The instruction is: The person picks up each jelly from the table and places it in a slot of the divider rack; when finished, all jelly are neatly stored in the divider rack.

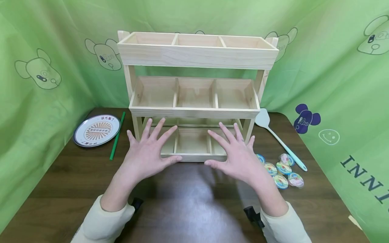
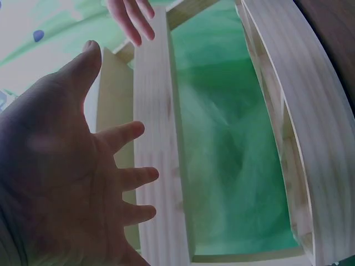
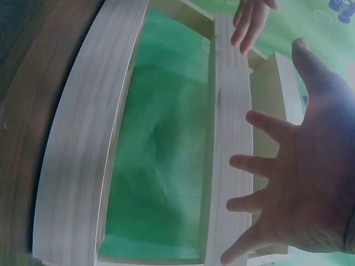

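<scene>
Left hand (image 1: 148, 153) and right hand (image 1: 237, 157) were spread, gripping nothing; the rack (image 1: 197, 56) stood just beyond them. It looked stiff, fairly light, best held by its side posts (image 1: 130, 78).

The head view is evenly bright and crisp, with whitish glare at six o'clock on the dark brown, wood-grained tabletop (image 1: 194, 216) and soft shadows below the bare left hand (image 1: 147, 153) and bare right hand (image 1: 236, 157). Both wrist views are dimmer, hazier and softer, both hands shaded. In the left, the light green printed cloth curtain (image 2: 55, 25) washes out toward eleven o'clock; lens distortion bows the pale wooden tiered rack (image 2: 316, 111) at three o'clock there, nine o'clock in the right.
</scene>
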`<action>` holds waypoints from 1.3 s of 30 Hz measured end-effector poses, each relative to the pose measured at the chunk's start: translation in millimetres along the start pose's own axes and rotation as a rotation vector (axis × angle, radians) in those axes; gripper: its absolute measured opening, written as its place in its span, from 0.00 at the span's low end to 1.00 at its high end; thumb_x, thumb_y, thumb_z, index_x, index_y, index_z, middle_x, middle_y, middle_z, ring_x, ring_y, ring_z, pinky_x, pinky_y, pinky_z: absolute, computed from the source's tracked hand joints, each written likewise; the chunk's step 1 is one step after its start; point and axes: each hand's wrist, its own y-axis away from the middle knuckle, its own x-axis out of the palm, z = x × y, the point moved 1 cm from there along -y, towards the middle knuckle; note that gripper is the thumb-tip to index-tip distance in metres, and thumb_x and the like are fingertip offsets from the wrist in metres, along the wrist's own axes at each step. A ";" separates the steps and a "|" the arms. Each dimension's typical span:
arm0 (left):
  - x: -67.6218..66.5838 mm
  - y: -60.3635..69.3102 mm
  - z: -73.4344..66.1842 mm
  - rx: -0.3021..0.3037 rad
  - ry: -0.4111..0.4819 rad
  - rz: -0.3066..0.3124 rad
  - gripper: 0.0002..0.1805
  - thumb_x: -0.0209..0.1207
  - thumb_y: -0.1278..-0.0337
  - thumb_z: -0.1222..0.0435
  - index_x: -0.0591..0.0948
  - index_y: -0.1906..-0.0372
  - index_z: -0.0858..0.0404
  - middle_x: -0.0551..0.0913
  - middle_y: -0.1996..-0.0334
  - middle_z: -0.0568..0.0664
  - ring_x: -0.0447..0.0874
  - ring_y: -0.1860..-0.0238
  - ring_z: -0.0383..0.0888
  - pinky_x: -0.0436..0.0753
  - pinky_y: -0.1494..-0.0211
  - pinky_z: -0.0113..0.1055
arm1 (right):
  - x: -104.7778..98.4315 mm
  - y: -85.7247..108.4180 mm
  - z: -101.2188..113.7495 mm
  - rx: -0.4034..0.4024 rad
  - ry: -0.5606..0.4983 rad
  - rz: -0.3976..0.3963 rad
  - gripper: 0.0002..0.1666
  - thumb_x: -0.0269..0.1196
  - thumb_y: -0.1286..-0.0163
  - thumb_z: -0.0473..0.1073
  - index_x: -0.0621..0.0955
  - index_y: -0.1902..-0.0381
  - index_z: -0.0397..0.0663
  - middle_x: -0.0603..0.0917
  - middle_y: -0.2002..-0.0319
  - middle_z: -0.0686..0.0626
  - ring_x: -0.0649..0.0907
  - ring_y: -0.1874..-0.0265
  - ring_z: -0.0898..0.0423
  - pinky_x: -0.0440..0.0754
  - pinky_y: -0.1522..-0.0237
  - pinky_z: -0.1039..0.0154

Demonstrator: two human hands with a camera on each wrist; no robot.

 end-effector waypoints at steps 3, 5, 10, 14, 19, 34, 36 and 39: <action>-0.4 -3.2 5.6 -0.023 -0.005 0.013 0.51 0.49 0.45 0.24 0.53 0.19 0.37 0.42 0.18 0.50 0.34 0.21 0.62 0.38 0.41 0.83 | -1.4 -0.3 -4.7 0.010 -0.034 0.022 0.54 0.62 0.40 0.78 0.59 0.21 0.73 0.49 0.19 0.49 0.40 0.23 0.34 0.35 0.44 0.15; -0.7 -5.0 10.7 -0.040 0.000 0.021 0.51 0.47 0.46 0.22 0.53 0.19 0.38 0.43 0.18 0.50 0.34 0.21 0.62 0.38 0.40 0.83 | -3.2 -0.1 -8.7 0.017 -0.051 0.035 0.53 0.63 0.39 0.76 0.58 0.20 0.73 0.49 0.19 0.48 0.40 0.23 0.34 0.35 0.44 0.15; -3.2 -7.2 26.8 -0.100 0.037 0.033 0.52 0.46 0.45 0.23 0.58 0.20 0.44 0.50 0.20 0.56 0.39 0.21 0.64 0.39 0.40 0.83 | -13.2 1.8 -18.4 0.032 -0.079 0.068 0.52 0.63 0.37 0.74 0.58 0.20 0.70 0.50 0.19 0.46 0.41 0.23 0.34 0.39 0.44 0.14; -5.9 -7.1 40.9 -0.159 0.088 0.032 0.54 0.43 0.46 0.21 0.62 0.22 0.52 0.58 0.24 0.62 0.49 0.24 0.66 0.43 0.40 0.82 | -21.3 4.9 -27.5 0.055 -0.100 0.097 0.51 0.64 0.36 0.72 0.59 0.20 0.68 0.50 0.19 0.44 0.43 0.23 0.34 0.41 0.44 0.15; -4.8 -10.6 61.0 -0.236 0.151 0.020 0.55 0.41 0.45 0.21 0.65 0.27 0.60 0.67 0.31 0.65 0.63 0.33 0.69 0.57 0.43 0.80 | -28.4 9.4 -42.4 0.085 -0.112 0.123 0.52 0.64 0.37 0.72 0.59 0.20 0.67 0.50 0.20 0.43 0.45 0.24 0.31 0.43 0.44 0.15; 21.3 -25.6 96.1 -0.358 0.466 -0.324 0.32 0.55 0.28 0.52 0.63 0.37 0.74 0.69 0.45 0.72 0.72 0.49 0.67 0.72 0.47 0.61 | -42.8 18.3 -97.1 0.097 -0.211 0.160 0.45 0.68 0.32 0.57 0.66 0.24 0.45 0.58 0.25 0.32 0.57 0.26 0.32 0.57 0.31 0.34; 25.4 -27.4 99.7 -0.381 0.518 -0.359 0.30 0.55 0.29 0.55 0.62 0.36 0.73 0.69 0.44 0.71 0.72 0.47 0.66 0.71 0.46 0.61 | -43.2 19.0 -105.6 0.116 -0.229 0.173 0.44 0.68 0.31 0.56 0.66 0.25 0.44 0.61 0.25 0.33 0.58 0.26 0.33 0.58 0.32 0.34; 31.2 -29.5 104.8 -0.394 0.574 -0.366 0.32 0.55 0.30 0.59 0.59 0.31 0.72 0.69 0.41 0.72 0.71 0.43 0.67 0.70 0.42 0.61 | -43.2 21.4 -120.8 0.155 -0.246 0.183 0.43 0.68 0.31 0.56 0.67 0.26 0.44 0.63 0.26 0.34 0.58 0.27 0.33 0.57 0.32 0.34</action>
